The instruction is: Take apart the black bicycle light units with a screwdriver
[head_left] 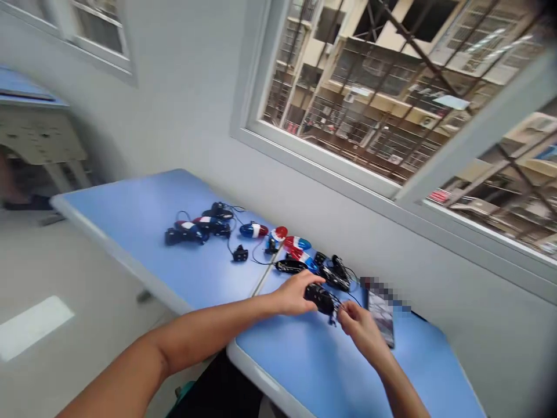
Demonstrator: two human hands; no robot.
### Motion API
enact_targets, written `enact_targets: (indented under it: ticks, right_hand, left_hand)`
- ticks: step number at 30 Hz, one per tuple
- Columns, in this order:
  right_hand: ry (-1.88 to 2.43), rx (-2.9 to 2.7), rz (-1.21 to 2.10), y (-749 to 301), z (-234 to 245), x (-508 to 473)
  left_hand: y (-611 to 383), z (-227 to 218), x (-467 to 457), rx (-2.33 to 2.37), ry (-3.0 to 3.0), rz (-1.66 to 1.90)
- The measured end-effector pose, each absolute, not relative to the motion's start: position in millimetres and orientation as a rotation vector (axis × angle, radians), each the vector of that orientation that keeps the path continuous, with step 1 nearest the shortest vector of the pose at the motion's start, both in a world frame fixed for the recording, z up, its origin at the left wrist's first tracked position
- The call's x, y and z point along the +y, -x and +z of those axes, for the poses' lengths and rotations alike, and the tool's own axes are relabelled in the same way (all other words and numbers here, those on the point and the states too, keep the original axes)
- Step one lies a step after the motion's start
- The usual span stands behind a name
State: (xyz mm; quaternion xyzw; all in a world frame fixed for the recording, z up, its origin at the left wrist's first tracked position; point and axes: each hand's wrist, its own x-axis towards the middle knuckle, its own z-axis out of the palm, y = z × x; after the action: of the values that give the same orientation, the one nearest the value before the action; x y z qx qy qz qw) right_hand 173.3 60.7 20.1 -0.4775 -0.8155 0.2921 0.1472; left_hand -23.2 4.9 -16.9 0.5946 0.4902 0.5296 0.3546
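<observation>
Black plastic shines on the device (319, 297) that I have between both hands at the blue table (296, 360). My left hand (298, 293) curls thumb and fingers around one end, while my right hand (359, 325) is pinched narrow by the thin cord (336, 303) at the other; exactly what sits between those fingertips is too small to tell. I judge it best to steady the body with the left and guide the cord gently with the right, avoiding sharp bends. Just beyond lies a black cable bundle (337, 274), which could snag. Red, white and blue units (297, 242) crowd toward the wall (187, 104), a slim black piece (290, 266) lies near my left fingers, and a flat tablet-like thing (380, 319) limits my room on the right.
</observation>
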Motion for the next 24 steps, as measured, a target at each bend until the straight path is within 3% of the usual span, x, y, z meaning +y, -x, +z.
enact_targets:
  ticks: [11, 16, 21, 24]
  right_hand:
    - [1.356, -2.231, 0.650, -166.4, 5.2, 60.5]
    - [1.317, -1.977, 0.573, -197.4, 29.3, 59.5]
    - [0.815, -1.363, 0.572, -198.6, 66.2, 43.6]
    - [0.712, -1.370, 0.680, -184.5, 66.1, 36.1]
  left_hand:
    - [28.4, -13.0, 8.5, 1.096, -1.213, 1.344]
    - [32.6, -0.5, 2.0, 0.927, -1.091, 1.290]
    - [32.7, 4.0, -1.4, 0.813, -0.948, 1.234]
    - [30.7, 4.8, -2.6, 0.757, -0.887, 1.135]
